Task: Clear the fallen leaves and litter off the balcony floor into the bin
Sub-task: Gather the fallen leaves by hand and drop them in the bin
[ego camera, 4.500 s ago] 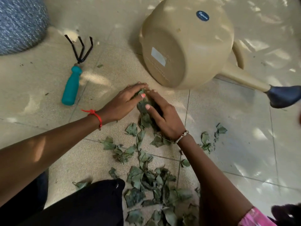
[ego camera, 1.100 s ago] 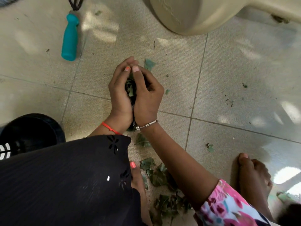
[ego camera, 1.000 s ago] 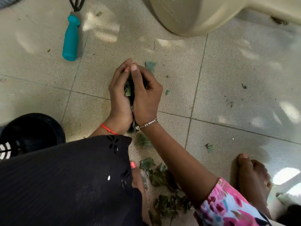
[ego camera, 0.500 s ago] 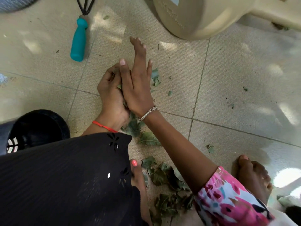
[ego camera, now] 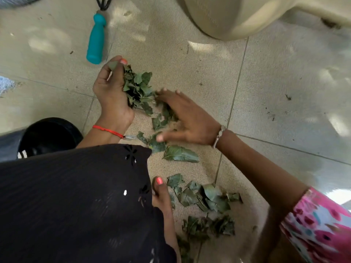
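Left grip (ego camera: 112,92): fingers curled round a bunch of leaves (ego camera: 138,88). The bunch is full and spills out on the side facing the other grip.

Right grip (ego camera: 182,118): open, fingers spread, palm down, low over loose leaves (ego camera: 161,118) on the floor (ego camera: 284,92). Motion blur, so I cannot confirm contact.

Also on the floor: one large leaf (ego camera: 180,153) just beside the right grip's thumb, and a scattered pile (ego camera: 205,202) well behind both grips, next to a foot (ego camera: 161,194). The bin (ego camera: 47,137) stands near the left grip's wrist, on its outer side, partly hidden by dark cloth.

Step in hand (judgement): sweeping loose leaves into the held bunch.

To do it well:
- Keep the right palm flat and drag towards the left grip.
- Do not overfill, because dry leaves shed easily. Empty into the bin first.
- Then return for the large leaf and the pile.
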Demonstrator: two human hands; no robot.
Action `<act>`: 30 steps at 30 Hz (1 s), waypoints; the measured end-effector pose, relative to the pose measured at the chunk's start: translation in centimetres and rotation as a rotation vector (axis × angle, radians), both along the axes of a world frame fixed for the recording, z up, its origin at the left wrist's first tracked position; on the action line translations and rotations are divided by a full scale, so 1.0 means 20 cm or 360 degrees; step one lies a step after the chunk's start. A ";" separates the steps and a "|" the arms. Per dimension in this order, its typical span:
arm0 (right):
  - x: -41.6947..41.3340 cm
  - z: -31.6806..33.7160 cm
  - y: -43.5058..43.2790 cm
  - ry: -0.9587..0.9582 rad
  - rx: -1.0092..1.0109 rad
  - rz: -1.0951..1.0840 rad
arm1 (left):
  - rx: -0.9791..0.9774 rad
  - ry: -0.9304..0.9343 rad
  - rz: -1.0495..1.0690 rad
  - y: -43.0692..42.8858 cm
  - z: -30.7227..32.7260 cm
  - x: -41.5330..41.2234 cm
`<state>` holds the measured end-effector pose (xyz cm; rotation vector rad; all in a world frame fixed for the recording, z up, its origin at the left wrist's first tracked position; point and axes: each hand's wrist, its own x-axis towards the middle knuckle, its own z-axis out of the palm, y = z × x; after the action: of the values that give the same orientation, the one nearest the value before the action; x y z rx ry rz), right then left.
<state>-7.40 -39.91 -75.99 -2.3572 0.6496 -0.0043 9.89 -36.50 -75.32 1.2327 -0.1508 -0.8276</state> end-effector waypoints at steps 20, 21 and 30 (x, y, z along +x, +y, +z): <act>0.22 -0.08 0.21 -0.0086 -0.0539 -0.0603 | -0.0205 0.0268 0.0325 0.00 0.05 0.11; 0.23 -0.09 0.24 -0.0014 -0.0611 -0.0574 | -0.0206 0.0270 0.0330 0.00 0.06 0.12; 0.42 -0.09 0.15 0.0311 -0.0784 -0.0747 | -0.0134 0.0222 0.0386 0.01 0.02 0.15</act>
<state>1.10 -36.94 -77.71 -2.6216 1.4221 -0.1602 12.79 -36.30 -74.95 1.0858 0.0755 -0.6858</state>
